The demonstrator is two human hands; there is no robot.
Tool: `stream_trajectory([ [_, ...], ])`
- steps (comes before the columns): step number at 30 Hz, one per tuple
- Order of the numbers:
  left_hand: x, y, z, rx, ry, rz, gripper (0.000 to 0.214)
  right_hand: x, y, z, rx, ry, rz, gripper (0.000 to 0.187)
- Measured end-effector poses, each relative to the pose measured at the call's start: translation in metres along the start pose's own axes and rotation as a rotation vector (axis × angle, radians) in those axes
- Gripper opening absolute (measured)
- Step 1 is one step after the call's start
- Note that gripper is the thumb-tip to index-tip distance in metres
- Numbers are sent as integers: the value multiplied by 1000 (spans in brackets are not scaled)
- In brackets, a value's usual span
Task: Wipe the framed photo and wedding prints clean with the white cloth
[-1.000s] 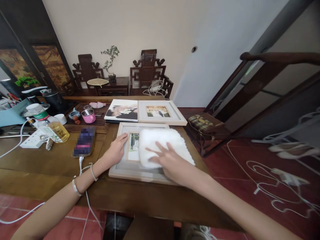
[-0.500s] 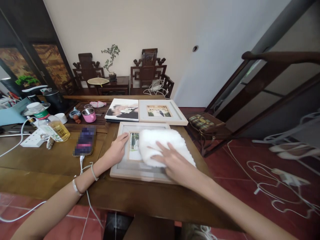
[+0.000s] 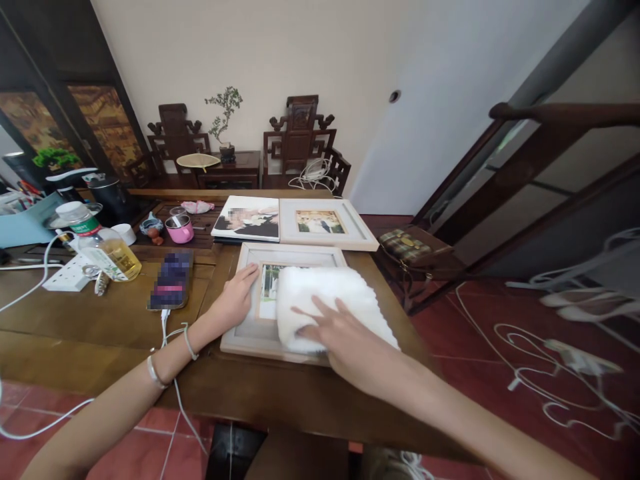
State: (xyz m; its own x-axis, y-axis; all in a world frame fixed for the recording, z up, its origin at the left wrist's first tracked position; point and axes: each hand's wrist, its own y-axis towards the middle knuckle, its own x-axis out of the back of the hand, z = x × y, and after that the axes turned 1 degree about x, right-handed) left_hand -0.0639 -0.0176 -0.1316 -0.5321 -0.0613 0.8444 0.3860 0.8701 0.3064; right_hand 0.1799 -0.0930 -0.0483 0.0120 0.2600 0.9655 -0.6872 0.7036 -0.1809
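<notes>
A pale wooden picture frame (image 3: 250,330) lies flat near the front edge of the wooden table (image 3: 100,320). My left hand (image 3: 233,300) rests on the frame's left side, fingers stretched flat. A folded white towel (image 3: 325,297) covers the frame's right half and hides part of the photo. My right hand (image 3: 345,337) presses flat on the towel's near edge, fingers spread.
Behind the frame lie a second framed photo (image 3: 325,223) and a photo book (image 3: 246,219). To the left are a phone (image 3: 171,280) on a white cable, an oil bottle (image 3: 103,247), a pink cup (image 3: 179,230) and a power strip (image 3: 67,275). White cables (image 3: 550,360) trail over the red floor at right.
My right hand has slid the towel toward me, down to the frame's near edge. My left hand has stayed put on the frame's left side.
</notes>
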Motion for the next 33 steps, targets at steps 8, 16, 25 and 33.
stream_trajectory([
  [8,6,-1,-9,33,62,75,54,14,-23,17,19,122,24,89],
  [16,10,-1,-15,69,53,116,49,8,52,-47,-195,-432,-277,76],
  [25,12,-1,-19,79,94,131,48,-4,26,-15,-66,-229,-33,75],
  [33,11,-1,-19,76,118,119,48,17,-28,30,63,69,215,79],
])
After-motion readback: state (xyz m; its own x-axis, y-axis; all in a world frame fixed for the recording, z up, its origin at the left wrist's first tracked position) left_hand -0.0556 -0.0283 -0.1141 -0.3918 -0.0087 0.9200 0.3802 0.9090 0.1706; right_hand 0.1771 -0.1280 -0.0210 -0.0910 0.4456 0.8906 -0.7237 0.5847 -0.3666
